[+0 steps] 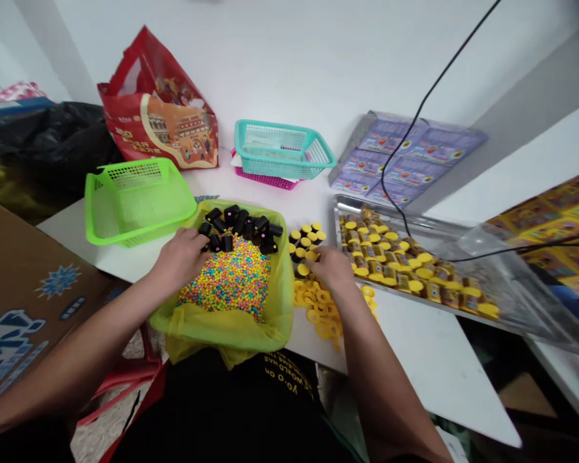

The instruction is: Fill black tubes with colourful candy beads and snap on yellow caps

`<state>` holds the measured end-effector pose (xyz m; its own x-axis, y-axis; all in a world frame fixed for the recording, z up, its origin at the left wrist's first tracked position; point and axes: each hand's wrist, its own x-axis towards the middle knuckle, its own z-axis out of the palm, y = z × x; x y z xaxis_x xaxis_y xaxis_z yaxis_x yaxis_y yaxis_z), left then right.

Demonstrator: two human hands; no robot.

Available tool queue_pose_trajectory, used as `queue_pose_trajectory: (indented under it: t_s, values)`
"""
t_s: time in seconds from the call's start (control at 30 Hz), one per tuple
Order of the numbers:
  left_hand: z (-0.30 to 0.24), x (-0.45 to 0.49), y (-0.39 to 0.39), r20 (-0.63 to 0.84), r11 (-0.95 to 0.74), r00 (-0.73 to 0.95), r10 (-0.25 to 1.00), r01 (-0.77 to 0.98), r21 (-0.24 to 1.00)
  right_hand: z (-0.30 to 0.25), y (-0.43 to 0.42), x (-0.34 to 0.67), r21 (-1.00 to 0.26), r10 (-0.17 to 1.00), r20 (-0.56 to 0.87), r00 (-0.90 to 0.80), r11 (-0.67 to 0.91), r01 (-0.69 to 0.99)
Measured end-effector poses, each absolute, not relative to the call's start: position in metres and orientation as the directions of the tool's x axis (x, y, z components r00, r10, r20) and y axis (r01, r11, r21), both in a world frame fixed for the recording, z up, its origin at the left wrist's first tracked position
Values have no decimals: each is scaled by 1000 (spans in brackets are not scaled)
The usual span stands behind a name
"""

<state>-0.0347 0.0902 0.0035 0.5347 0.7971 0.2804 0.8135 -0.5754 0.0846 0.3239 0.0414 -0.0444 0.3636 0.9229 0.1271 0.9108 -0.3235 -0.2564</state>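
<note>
Right now, the left hand [179,257] is curving low against the black-capped tubes [236,225] above the coloured candy beads [229,280], while the right hand [332,267] is narrowing at the yellow-capped tubes [305,241], neither grip clearly holding anything.

At 6 o'clock, a black T-shirt [212,411] with yellow printed lettering [289,376] across the chest; dark sleeves [14,447] stop short of the bare left hand [181,257] and right hand [332,270].
</note>
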Motion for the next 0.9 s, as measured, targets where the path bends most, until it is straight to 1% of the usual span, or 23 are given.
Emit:
queue_pose_trajectory:
  t_s: [0.07,0.17,0.27,0.37,0.47,0.6,0.77,0.83,0.9]
  values:
    - [3,-28,101,201,-581,572,795,814,-18,-48,44,324,-293,919,131,372,-323,900]
    - [1,-18,113,110,-598,603,790,798,-79,-49,42,326,-389,894,178,411,-320,864]
    - [1,-14,119,63,-607,615,786,788,-105,-49,32,325,-523,876,198,440,-285,803]
    - [7,-17,117,44,-606,614,788,786,-120,-50,15,318,-675,872,170,459,-237,699]
    - [13,-23,104,42,-625,627,778,778,-63,-52,-3,309,-772,865,167,474,-184,608]
    - [13,-22,80,-4,-724,725,689,688,36,-54,-21,299,-799,877,178,447,-136,586]
    - [2,-11,68,-113,-723,745,657,666,186,-57,-36,297,-790,889,181,420,-123,601]
    - [-4,-5,71,-164,-730,759,630,651,206,-57,-42,301,-765,883,193,429,-138,629]
    - [-10,2,74,-199,-744,769,608,639,195,-57,-49,308,-737,873,205,442,-159,657]
